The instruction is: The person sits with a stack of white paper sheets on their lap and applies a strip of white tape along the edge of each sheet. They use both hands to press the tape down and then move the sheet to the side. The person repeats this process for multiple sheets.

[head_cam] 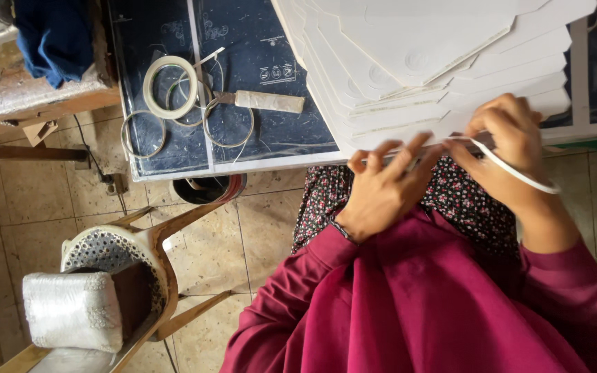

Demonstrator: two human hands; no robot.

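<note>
While the left hand (381, 190) presses the cardboard stack (437, 62), the right hand (509, 148) pinches a tape roll (519, 173) edge-on, slanting lower-right.

A single camera sits on the person's head and looks steeply down over the chest and lap. It is close to the left hand (381, 186) and right hand (513, 148), which fill the right middle. The dark tabletop (257, 145) runs across the upper frame, its near edge toward the viewer. At lower left the tiled floor (29, 207) lies farther off.
</note>
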